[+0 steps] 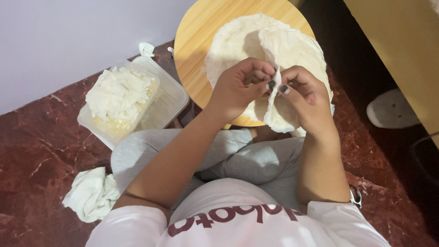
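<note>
Now both hands, left hand (238,87) and right hand (304,98), pinch a thin dough sheet (274,107) above the round wooden board (201,36); best pulled gently, evenly.

left hand (238,89): pinches dough sheet (274,98) edge
right hand (304,98): pinches same edge, touching left
round wooden board (201,41): far, under dough
plastic tub (171,98): left, holds white pieces (119,91)
crumpled cloth (91,194): near left, on floor

A clear rectangular plastic container (170,99) heaped with white torn pieces (118,93) sits on the dark red marble floor (36,146) — beside it a crumpled white cloth (90,193); a white slipper (391,109) lies well apart.
</note>
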Available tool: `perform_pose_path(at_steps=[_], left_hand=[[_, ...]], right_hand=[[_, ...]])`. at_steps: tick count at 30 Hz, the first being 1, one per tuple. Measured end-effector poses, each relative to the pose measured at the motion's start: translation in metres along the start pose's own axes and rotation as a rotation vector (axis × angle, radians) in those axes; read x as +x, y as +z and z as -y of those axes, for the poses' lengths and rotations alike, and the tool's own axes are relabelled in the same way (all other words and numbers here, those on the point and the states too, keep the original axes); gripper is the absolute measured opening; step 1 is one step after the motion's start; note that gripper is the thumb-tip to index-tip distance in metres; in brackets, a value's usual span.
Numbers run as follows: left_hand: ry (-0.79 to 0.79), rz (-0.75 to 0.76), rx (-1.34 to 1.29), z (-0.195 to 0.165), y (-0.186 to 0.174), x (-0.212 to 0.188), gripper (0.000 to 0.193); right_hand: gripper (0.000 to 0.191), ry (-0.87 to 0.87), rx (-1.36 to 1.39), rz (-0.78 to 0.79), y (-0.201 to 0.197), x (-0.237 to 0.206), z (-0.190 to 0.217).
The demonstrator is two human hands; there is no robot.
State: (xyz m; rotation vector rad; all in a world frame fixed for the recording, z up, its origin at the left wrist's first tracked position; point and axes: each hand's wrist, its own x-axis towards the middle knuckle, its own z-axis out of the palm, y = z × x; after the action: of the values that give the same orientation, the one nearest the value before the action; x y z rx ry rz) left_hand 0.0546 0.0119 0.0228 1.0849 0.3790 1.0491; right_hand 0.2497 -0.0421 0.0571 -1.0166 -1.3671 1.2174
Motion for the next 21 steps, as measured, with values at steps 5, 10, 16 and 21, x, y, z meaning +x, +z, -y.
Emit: perform_pose_path(at_steps=[5,10,16,21], left_hand=[[0.004,0.000,0.040,-0.003,0.000,-0.001,0.024],[0.064,-0.035,0.160,-0.007,0.008,-0.004,0.026],[0.045,-0.051,0.229,-0.009,0.014,-0.005,0.028],[0.077,-0.034,0.165,-0.008,0.013,-0.005,0.030]], right_hand=[[0.008,-0.053,-0.076,0.002,0.002,-0.001,0.001],[0.010,-0.053,-0.175,-0.058,0.010,-0.001,0.007],[0.008,-0.098,-0.452,-0.190,0.017,-0.003,0.012],[0.008,-0.096,-0.354,-0.129,0.011,-0.005,0.009]])
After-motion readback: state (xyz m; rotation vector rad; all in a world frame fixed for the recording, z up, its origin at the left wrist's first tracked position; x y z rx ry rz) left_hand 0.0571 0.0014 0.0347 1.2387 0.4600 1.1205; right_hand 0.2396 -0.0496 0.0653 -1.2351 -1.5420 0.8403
